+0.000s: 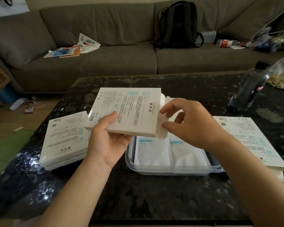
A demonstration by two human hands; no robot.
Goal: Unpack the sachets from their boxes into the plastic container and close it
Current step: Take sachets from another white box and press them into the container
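Note:
My left hand [108,138] grips a flat white sachet box [129,108] by its near left corner, thumb on top, holding it above the table. The box's right end flap [164,105] stands open. My right hand [188,123] is at that open end, fingers curled around the flap; what lies inside the box is hidden. Below sits a clear plastic container [170,171] without a lid, holding white sachets [154,153] side by side.
A stack of white boxes [66,140] lies left of the container, and another flat box [249,141] lies to its right. A dark bottle [249,89] and a bag of snacks [282,74] stand at the far right. A sofa with a backpack [177,25] is behind the black table [138,194].

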